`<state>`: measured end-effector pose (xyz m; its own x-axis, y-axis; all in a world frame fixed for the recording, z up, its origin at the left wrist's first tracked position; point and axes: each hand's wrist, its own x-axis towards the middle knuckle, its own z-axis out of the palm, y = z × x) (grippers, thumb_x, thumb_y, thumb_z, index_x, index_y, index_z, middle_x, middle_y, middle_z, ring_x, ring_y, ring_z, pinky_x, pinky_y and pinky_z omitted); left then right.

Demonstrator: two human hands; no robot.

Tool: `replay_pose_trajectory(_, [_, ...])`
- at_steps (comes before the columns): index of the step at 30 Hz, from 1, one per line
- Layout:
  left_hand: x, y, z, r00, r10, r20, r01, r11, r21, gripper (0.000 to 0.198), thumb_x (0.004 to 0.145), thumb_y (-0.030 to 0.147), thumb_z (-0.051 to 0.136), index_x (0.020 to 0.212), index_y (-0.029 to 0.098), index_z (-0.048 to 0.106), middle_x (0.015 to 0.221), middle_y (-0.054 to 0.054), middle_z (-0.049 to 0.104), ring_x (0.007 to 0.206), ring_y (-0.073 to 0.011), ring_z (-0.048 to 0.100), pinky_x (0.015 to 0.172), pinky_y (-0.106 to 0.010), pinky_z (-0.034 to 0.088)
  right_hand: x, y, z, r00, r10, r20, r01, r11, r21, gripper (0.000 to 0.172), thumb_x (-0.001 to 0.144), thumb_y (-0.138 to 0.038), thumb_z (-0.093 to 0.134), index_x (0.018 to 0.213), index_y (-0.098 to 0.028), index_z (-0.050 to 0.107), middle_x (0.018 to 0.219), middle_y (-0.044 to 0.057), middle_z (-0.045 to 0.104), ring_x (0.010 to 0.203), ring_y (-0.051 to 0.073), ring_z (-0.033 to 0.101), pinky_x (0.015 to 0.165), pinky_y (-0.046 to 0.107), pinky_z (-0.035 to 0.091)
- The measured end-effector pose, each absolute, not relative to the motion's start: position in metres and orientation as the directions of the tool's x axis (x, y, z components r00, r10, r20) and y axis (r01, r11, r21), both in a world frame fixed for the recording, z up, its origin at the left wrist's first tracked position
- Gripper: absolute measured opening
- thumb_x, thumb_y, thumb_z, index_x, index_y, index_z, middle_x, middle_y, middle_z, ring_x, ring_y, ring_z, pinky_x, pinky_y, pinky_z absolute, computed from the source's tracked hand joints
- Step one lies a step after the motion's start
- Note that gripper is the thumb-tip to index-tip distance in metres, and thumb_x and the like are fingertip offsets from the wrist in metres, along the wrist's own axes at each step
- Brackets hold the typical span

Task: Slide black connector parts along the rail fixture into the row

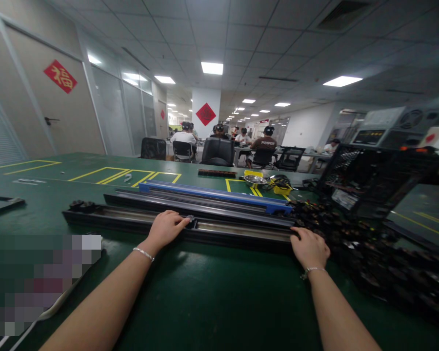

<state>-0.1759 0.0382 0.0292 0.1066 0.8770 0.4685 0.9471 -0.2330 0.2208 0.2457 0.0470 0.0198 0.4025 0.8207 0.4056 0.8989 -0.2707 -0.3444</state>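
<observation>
A long black channel-shaped rail (241, 231) with a pale metallic strip inside lies across the green table in front of me. My left hand (165, 229) is closed over its middle, the thumb at a small dark part (192, 222) in the channel. At the rail's right end, my right hand (309, 246) is closed around the edge, its fingertips partly hidden. Small black pieces (82, 205) sit in the rail's left end. Just behind it lie another black rail (205, 205) and a blue rail (212, 193).
A large heap of small black parts (380, 258) spreads over the right side, near a black open-frame case (354, 180). A blurred-out flat object (44, 287) lies at left. Toward the back are a metal dish (256, 179) and a dark strip (216, 173). Several people sit beyond.
</observation>
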Motion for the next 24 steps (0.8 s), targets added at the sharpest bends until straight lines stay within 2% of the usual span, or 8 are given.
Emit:
replay_pose_trajectory(8, [-0.176,0.040,0.029,0.154,0.873,0.463,0.947,-0.264,0.183,0.052,0.086,0.057,0.032,0.082,0.027,0.074,0.085,-0.003,0.069,0.093,-0.0202,0.057,0.082,-0.033,0.042,0.247,0.048,0.018,0.401,0.824,0.399,0.898,-0.268,-0.349,0.039,0.077,-0.030,0.038,0.105,-0.031,0.065,0.122,0.000,0.057,0.113,0.024,0.043,0.098,0.049,0.030])
replay_pose_trajectory(17, [-0.175,0.037,0.032,0.161,0.893,0.420,0.950,-0.256,0.180,0.049,0.087,0.056,0.033,0.084,0.027,0.073,0.082,-0.003,0.067,0.089,-0.0192,0.054,0.077,-0.032,0.040,0.247,0.050,0.016,0.410,0.837,0.363,0.888,-0.276,-0.366,0.039,0.079,-0.031,0.035,0.106,-0.032,0.063,0.126,0.001,0.054,0.117,0.028,0.038,0.099,0.066,0.018])
replay_pose_trajectory(24, [-0.166,0.035,0.036,0.186,0.904,0.386,0.951,-0.265,0.161,0.042,0.087,0.052,0.036,0.084,0.031,0.073,0.085,-0.001,0.065,0.090,-0.0183,0.054,0.084,-0.034,0.038,0.246,0.048,0.018,0.410,0.833,0.371,0.891,-0.278,-0.360,0.039,0.079,-0.030,0.036,0.107,-0.031,0.063,0.126,0.001,0.054,0.117,0.026,0.039,0.100,0.060,0.023])
